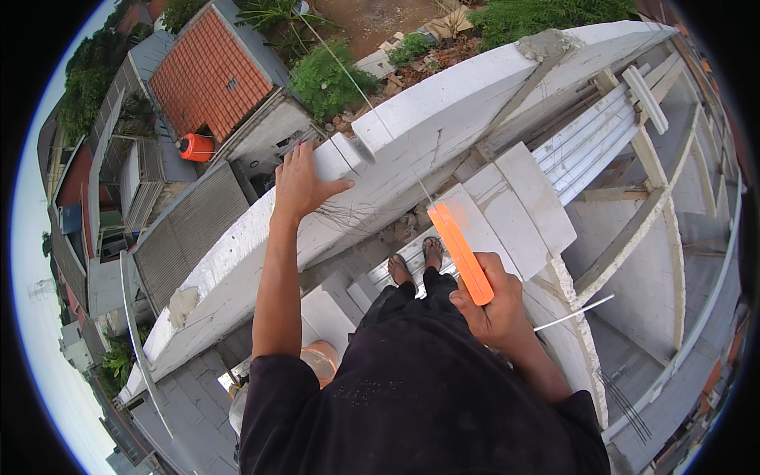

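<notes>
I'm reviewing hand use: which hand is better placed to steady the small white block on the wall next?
Probably the left hand: it is at the block, seemingly touching its end, and holds no tool. The right hand grips the orange tool, farther from the block.

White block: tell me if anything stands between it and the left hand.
Nothing visible does: the left hand touches the white block directly. The orange tool is away from it, in the right hand.
</notes>
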A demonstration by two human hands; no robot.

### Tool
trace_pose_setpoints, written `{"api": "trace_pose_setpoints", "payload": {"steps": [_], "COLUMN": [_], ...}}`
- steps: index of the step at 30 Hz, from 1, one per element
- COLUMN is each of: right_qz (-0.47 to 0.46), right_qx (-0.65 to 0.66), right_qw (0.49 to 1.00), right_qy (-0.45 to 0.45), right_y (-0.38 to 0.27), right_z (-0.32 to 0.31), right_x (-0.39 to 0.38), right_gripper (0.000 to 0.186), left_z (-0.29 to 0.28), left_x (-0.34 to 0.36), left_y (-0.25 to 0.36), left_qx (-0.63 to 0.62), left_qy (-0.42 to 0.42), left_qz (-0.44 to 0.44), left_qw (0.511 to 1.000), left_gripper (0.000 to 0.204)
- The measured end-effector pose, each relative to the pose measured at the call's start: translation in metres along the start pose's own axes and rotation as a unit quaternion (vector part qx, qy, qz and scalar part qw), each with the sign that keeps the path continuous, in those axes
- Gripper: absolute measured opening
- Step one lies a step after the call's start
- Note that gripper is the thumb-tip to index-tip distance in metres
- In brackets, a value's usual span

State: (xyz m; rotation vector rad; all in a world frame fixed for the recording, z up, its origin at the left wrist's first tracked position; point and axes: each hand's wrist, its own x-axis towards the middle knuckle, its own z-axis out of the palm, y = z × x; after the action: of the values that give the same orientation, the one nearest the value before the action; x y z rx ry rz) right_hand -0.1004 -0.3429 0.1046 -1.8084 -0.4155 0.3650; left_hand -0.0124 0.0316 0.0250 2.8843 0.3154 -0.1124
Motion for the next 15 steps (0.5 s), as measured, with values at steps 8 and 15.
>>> {"api": "trace_pose_setpoints", "payload": {"steps": [8,15], "right_qz": [0.032,0.052], "right_qx": [-0.046,-0.074], "right_qw": [0.997,0.995], "right_qy": [-0.047,-0.052], "right_y": [-0.002,-0.007], "right_z": [0.046,0.055], "right_x": [-0.022,-0.033], "right_gripper": [0.042,0.039], "left_z": [0.016,0.018], "left_x": [-0.007,-0.005], "left_y": [-0.006,-0.009], "left_qx": [0.009,-0.001], "left_qy": [0.071,0.067], "left_qz": [0.032,0.029], "left_qw": [0.997,0.997], "left_gripper": [0.091,0.090]}}
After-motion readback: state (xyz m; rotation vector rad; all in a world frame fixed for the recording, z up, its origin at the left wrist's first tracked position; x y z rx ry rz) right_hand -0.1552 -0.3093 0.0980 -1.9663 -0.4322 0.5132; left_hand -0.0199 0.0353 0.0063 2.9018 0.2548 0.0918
